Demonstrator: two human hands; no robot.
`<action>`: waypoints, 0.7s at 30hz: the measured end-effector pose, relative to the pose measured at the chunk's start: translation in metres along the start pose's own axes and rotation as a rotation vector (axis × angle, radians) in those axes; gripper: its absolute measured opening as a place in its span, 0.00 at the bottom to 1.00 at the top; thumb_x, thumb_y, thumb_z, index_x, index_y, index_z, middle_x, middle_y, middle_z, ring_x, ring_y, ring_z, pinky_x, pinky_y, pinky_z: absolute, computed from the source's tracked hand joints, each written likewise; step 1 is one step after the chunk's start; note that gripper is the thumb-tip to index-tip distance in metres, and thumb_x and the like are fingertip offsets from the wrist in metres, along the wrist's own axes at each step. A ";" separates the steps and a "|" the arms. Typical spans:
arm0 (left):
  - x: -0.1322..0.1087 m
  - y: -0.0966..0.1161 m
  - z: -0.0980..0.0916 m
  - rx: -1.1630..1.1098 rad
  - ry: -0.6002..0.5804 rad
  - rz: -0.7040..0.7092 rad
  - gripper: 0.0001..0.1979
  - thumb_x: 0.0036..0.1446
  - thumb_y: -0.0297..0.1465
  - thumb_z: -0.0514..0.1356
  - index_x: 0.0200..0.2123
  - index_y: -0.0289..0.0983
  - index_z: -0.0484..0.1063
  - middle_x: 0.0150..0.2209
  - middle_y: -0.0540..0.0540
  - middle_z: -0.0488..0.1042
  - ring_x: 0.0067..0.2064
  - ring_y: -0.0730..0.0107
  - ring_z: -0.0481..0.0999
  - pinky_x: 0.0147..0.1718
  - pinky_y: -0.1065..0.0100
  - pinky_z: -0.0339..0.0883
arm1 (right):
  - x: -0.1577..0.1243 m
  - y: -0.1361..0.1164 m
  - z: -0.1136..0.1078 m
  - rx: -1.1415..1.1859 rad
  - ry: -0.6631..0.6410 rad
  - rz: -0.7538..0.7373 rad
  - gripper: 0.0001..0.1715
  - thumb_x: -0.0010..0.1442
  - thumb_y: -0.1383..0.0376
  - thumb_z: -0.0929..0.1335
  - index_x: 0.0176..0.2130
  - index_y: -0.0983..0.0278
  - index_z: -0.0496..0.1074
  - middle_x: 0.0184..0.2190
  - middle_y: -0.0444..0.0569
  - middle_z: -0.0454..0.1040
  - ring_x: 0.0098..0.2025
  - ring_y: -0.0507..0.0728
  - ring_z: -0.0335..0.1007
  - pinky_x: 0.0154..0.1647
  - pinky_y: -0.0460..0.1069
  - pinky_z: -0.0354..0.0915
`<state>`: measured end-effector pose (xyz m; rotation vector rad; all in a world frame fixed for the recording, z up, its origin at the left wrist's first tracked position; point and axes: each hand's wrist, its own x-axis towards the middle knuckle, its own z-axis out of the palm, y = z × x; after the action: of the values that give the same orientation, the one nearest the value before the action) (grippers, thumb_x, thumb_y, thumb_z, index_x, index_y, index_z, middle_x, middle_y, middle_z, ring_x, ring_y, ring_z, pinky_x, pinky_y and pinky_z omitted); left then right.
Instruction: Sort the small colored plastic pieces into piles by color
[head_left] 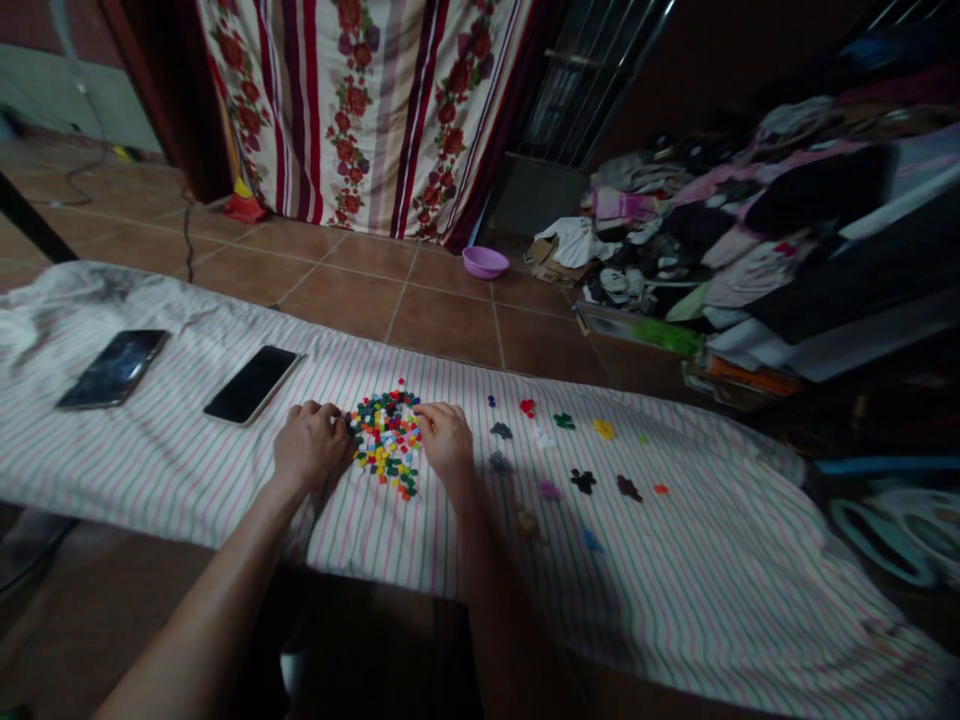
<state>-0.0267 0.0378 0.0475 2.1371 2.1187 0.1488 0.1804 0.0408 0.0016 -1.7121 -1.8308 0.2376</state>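
The left hand curls loosely against a heap of tiny, blocky, many-coloured pieces; the right hand bunches its fingertips at the opposite edge. Whether either grips a piece, I cannot tell. Small single-colour clusters lie rightward; leftward, two flat, glossy phones. Wrinkled striped cloth lies beneath. Beyond, a round purple basin sits on tiled floor.
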 end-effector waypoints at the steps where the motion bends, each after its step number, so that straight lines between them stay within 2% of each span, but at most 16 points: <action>1: 0.000 -0.001 0.000 -0.012 -0.002 0.000 0.21 0.64 0.36 0.45 0.46 0.37 0.77 0.46 0.40 0.76 0.50 0.59 0.71 0.48 0.64 0.66 | 0.001 -0.004 0.003 -0.005 -0.006 -0.010 0.16 0.64 0.69 0.64 0.44 0.57 0.80 0.43 0.47 0.80 0.47 0.58 0.69 0.52 0.51 0.63; 11: -0.002 0.002 -0.007 -0.043 -0.044 -0.006 0.20 0.64 0.35 0.46 0.46 0.37 0.76 0.45 0.40 0.75 0.52 0.58 0.69 0.49 0.64 0.65 | 0.006 -0.025 0.027 -0.062 -0.007 -0.019 0.18 0.64 0.70 0.63 0.46 0.58 0.80 0.44 0.50 0.78 0.48 0.61 0.64 0.52 0.54 0.61; 17: 0.001 -0.001 -0.002 -0.074 -0.030 0.004 0.19 0.64 0.36 0.47 0.46 0.36 0.76 0.47 0.39 0.75 0.52 0.58 0.69 0.48 0.63 0.64 | 0.009 -0.025 0.030 -0.085 0.030 0.005 0.14 0.65 0.68 0.64 0.42 0.59 0.80 0.40 0.50 0.79 0.45 0.60 0.64 0.51 0.52 0.60; 21: 0.002 0.000 -0.001 -0.085 -0.036 -0.010 0.19 0.64 0.36 0.47 0.47 0.35 0.75 0.47 0.39 0.75 0.52 0.58 0.69 0.48 0.63 0.64 | 0.010 -0.024 0.031 -0.129 0.035 0.006 0.13 0.65 0.68 0.65 0.43 0.59 0.79 0.39 0.49 0.78 0.45 0.59 0.65 0.50 0.51 0.59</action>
<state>-0.0272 0.0393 0.0479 2.0657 2.0650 0.1937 0.1439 0.0552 -0.0077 -1.7978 -1.8512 0.0932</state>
